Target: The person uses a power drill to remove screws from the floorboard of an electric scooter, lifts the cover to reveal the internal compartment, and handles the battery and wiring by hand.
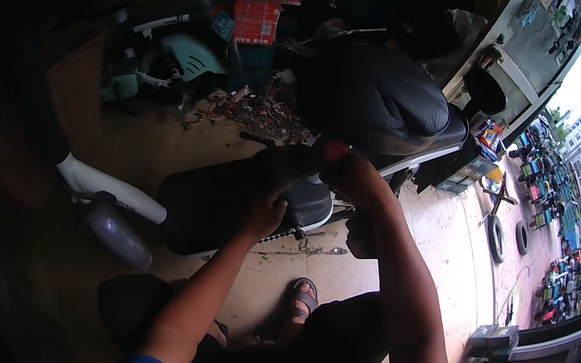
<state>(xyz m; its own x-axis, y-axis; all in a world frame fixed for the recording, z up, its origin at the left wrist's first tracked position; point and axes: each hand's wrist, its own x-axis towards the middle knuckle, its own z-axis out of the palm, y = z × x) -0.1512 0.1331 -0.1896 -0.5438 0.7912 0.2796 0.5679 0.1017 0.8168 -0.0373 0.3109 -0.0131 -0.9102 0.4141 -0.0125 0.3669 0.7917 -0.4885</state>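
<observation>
In front of me is an electric scooter with a long black padded seat (386, 99) and a lower black section (209, 201) edged in light trim. My left hand (269, 211) is on a dark part over that lower section. Its fingers curl, but deep shadow hides their tips and what they grip. Close by on the right, my right hand (355, 179) is closed at the near end of the padded seat. A reddish thing (337, 151) shows at its fingers, too dark and blurred to name. A black lever end (299, 233) sticks out below my left hand.
A white tube (114, 190) and a grey cylinder (116, 233) lie left. Behind stand a red box (256, 22), a heap of small scraps (256, 109) and a pale green scooter part (190, 55). Tyres (495, 238) and batteries (494, 341) are on the right, by the doorway.
</observation>
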